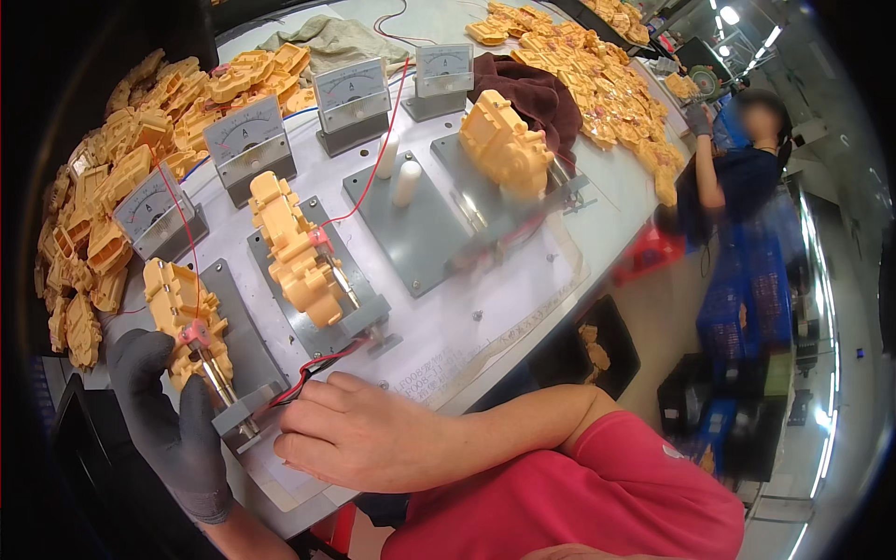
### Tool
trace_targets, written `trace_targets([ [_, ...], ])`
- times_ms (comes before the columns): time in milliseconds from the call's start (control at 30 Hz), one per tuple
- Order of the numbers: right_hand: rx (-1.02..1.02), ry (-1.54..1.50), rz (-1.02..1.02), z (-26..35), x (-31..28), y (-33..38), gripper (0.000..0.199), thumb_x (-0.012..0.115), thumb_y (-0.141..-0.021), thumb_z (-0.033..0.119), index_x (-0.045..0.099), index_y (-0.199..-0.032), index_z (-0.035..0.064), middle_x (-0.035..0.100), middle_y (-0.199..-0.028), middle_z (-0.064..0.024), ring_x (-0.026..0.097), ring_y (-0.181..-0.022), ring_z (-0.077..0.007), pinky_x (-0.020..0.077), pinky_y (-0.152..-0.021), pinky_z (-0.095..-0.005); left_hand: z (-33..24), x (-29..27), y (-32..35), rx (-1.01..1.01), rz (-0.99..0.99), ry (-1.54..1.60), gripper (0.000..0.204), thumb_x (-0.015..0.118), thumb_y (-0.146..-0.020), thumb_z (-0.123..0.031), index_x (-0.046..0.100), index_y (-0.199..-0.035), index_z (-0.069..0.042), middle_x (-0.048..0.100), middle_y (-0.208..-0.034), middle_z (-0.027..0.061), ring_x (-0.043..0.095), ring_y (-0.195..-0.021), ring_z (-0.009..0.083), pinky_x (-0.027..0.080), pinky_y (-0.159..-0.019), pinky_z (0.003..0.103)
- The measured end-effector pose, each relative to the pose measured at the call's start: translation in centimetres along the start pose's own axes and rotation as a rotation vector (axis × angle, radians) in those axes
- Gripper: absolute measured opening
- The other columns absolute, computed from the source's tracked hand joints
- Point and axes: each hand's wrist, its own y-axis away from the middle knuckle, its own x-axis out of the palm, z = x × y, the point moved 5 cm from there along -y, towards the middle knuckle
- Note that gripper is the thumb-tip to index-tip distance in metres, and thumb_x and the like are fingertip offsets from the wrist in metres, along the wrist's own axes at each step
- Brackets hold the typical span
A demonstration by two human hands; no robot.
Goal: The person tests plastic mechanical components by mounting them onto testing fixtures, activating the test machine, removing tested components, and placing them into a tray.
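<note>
My left hand [177,420], in a dark grey glove, closes around the lower end of a yellow plastic housing [173,294]. That housing rests on the leftmost grey test fixture [247,322], with a pink connector [194,333] and metal pins against it. Bare and curled, my right hand [359,434] is beside the fixture's front end block [250,411], near red and black wires [303,373]. What its fingers hold, if anything, is hidden. A second yellow housing [289,247] sits on the neighbouring fixture, and another yellow housing [504,145] on the far right one. Two white posts stand on the fixture between [406,229].
Several analogue panel meters [247,140] stand behind the fixtures. Yellow housings are heaped at the left [103,201] and back right [579,75]. Cloths [537,89] lie at the back. Beyond the table's right edge are a co-worker [737,173] and blue crates [747,299].
</note>
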Motion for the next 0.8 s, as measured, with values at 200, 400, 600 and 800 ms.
trace_targets([
  [200,-0.001,0.007,-0.004,0.05,0.05,-0.06,0.021,0.07,-0.085,0.015,0.063,-0.102,0.0059,0.054,-0.096,-0.0048,0.055,-0.09,-0.0215,0.0447,-0.076,-0.0341,-0.01,-0.03,0.0,0.012,-0.004,0.008,0.044,0.059,-0.073,-0.003,0.057,-0.117,0.002,0.052,-0.119,0.0114,0.05,-0.117,0.0239,0.035,-0.111,0.037],
  [400,-0.001,0.01,-0.004,0.07,0.07,-0.08,0.019,0.069,-0.086,0.016,0.063,-0.102,0.0063,0.053,-0.096,-0.0046,0.055,-0.09,-0.0212,0.0441,-0.076,-0.0336,0.02,-0.04,0.01,0.004,-0.005,0.015,0.044,0.059,-0.073,-0.002,0.057,-0.117,0.002,0.052,-0.12,0.011,0.05,-0.117,0.0235,0.034,-0.111,0.037],
  [600,-0.001,0.017,-0.007,0.13,0.07,-0.08,0.02,0.07,-0.085,0.016,0.063,-0.102,0.0066,0.053,-0.096,-0.0044,0.055,-0.09,-0.0212,0.0442,-0.076,-0.0335,0.09,-0.07,0.08,-0.014,-0.013,0.026,0.045,0.057,-0.072,0.0,0.057,-0.116,0.002,0.052,-0.12,0.0112,0.05,-0.118,0.0236,0.034,-0.112,0.037],
  [800,-0.002,0.014,-0.006,0.14,0.11,-0.07,0.022,0.07,-0.084,0.015,0.063,-0.102,0.0063,0.053,-0.097,-0.0045,0.055,-0.091,-0.0214,0.0447,-0.077,-0.0339,0.17,-0.19,0.1,-0.002,-0.008,0.013,0.045,0.057,-0.072,0.0,0.057,-0.116,0.002,0.052,-0.12,0.0113,0.05,-0.118,0.0239,0.033,-0.112,0.037],
])
